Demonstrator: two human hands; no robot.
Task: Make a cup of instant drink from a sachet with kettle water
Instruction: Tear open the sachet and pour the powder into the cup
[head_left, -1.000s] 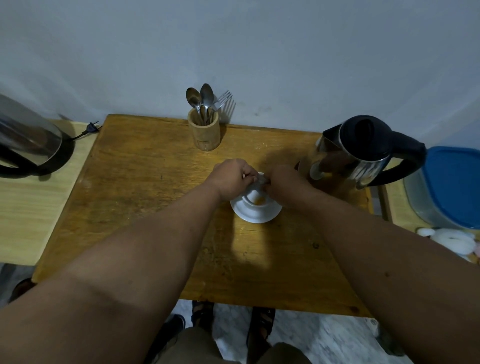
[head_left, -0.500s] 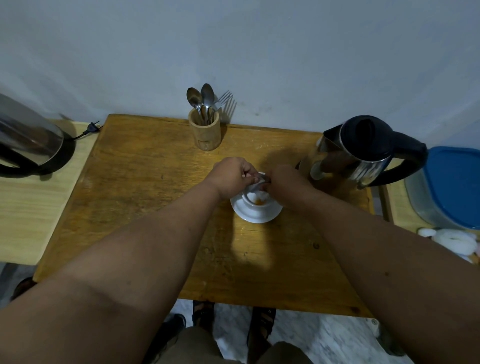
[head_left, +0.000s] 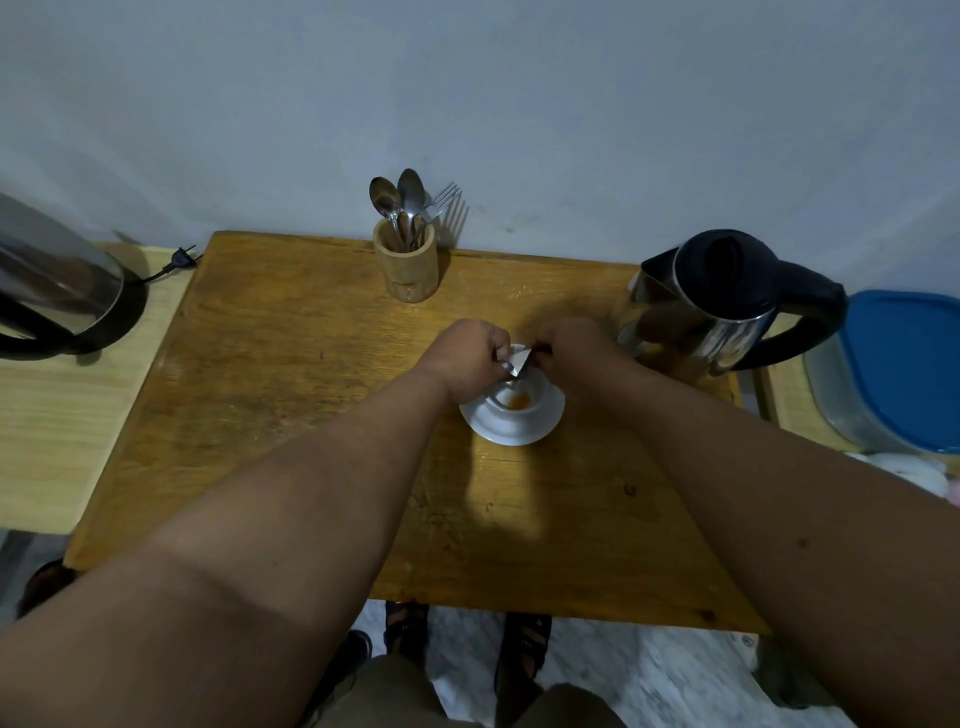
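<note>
A white cup (head_left: 511, 410) stands on a white saucer (head_left: 545, 428) in the middle of the wooden table (head_left: 291, 364). Orange powder (head_left: 518, 400) lies in the cup's bottom. Both hands hold a small silvery sachet (head_left: 520, 360) right above the cup. My left hand (head_left: 467, 358) pinches its left side and my right hand (head_left: 574, 353) pinches its right side. The steel kettle (head_left: 717, 301) with a black lid and handle stands at the table's right, close to my right hand.
A wooden holder (head_left: 406, 267) with spoons and a fork stands at the table's back edge. A second kettle (head_left: 57, 296) with its plug sits on the lighter bench at left. A blue-lidded container (head_left: 904, 369) is at right. My feet show below the table's front edge.
The sachet now shows as a tilted silvery triangle between my fingers over the cup. Both hands have stayed above the cup with only slight shifts.
</note>
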